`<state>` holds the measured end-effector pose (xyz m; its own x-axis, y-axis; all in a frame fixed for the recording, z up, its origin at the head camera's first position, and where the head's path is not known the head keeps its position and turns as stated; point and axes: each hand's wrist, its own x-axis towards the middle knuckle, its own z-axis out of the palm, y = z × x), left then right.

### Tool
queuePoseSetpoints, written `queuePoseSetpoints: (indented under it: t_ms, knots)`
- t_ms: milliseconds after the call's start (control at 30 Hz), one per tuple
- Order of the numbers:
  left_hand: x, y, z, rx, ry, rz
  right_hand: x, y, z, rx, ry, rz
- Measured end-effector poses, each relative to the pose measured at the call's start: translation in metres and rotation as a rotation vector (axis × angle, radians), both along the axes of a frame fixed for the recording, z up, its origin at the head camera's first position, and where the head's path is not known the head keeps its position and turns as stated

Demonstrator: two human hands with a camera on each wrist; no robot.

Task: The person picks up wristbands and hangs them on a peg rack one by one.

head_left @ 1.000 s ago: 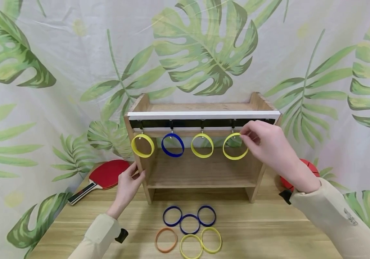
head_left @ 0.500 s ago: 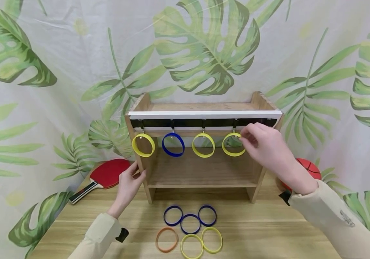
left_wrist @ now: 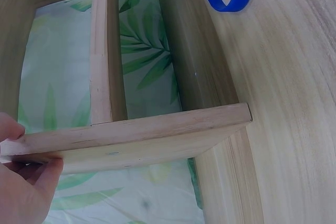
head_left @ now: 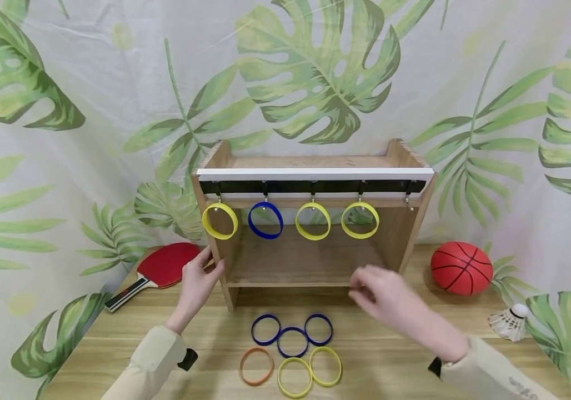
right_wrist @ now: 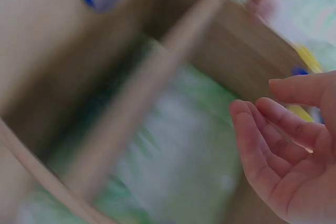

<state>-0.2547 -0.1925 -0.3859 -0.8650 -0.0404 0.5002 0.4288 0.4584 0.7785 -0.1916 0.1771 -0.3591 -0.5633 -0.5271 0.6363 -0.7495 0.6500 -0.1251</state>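
Observation:
In the head view my left hand (head_left: 199, 282) holds the left side panel of a wooden shelf (head_left: 310, 272); the left wrist view shows the thumb and fingers pinching the panel's edge (left_wrist: 131, 129). My right hand (head_left: 390, 297), loosely bent and holding nothing, is in front of the shelf's lower right part. From hooks under the shelf's black strip (head_left: 290, 188) hang a yellow ring (head_left: 206, 225), a blue ring (head_left: 252, 225) and two more yellow rings. The rightmost hook (head_left: 408, 201) bears nothing. On the table lie several blue rings (head_left: 292, 355), an orange ring (head_left: 241, 371) and two yellow rings (head_left: 295, 395).
A red table tennis paddle (head_left: 168, 266) lies left of the shelf. To the right sit a small red basketball (head_left: 462, 268) and a white shuttlecock (head_left: 509, 323). Behind everything hangs a leaf-patterned cloth (head_left: 325, 72).
My right hand has let go of the rightmost yellow ring, which now hangs on its hook, and has moved down. The left hand stays on the side panel.

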Motion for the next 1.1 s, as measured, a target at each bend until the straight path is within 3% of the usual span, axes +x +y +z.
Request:
queuePoseSetpoints:
  t_ms: [200, 367, 500, 700, 1100]
  knots:
    - [0.001, 0.0, 0.001, 0.001, -0.003, 0.008, 0.007, -0.014, -0.072, 0.094, -0.277, 0.062]
    - [0.0, -0.002, 0.001, 0.009, -0.013, 0.004, 0.006, -0.02, -0.103, 0.162, -0.404, 0.066]
    - [-0.001, -0.002, 0.0, 0.006, -0.01, 0.006, 0.005, -0.024, -0.112, 0.193, -0.526, 0.041]
    - [0.0, 0.0, 0.0, -0.002, -0.018, -0.006, 0.002, -0.025, -0.124, 0.194, -0.529, 0.027]
    - [0.0, -0.001, -0.001, -0.008, -0.004, 0.002, 0.001, -0.026, -0.124, 0.137, -0.542, 0.027]
